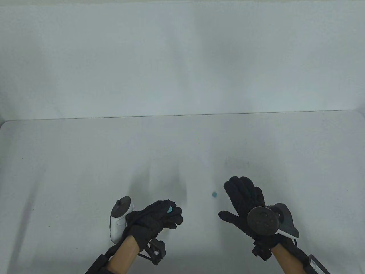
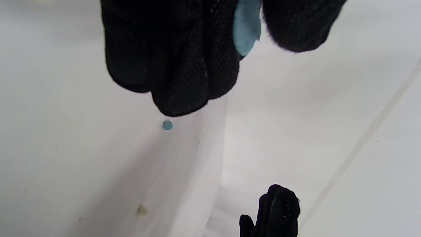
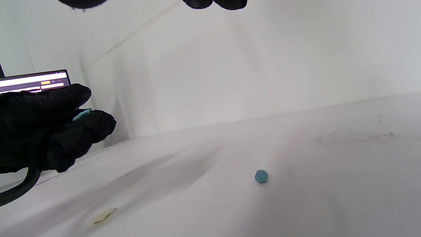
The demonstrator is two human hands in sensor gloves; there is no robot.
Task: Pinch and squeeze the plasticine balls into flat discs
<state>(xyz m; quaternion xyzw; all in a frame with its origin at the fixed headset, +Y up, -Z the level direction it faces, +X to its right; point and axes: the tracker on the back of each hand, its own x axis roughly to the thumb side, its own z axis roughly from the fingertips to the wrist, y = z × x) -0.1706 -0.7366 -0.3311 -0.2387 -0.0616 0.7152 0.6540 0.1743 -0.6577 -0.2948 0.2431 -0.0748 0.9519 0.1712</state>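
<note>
Pinching flattened blue disc between left hand thumb and fingers | right hand spread, holds nothing, just right of loose blue ball on table | squeeze evenly, rotate disc, avoid tearing edge

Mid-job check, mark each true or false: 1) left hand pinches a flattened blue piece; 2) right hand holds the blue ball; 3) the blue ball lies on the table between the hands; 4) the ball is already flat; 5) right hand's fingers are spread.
1) True: the left hand pinches a flattened blue piece.
2) False: the right hand holds nothing.
3) True: the blue ball lies on the table, nearer the right hand.
4) False: it looks rounded.
5) True: its fingers are spread.
</note>
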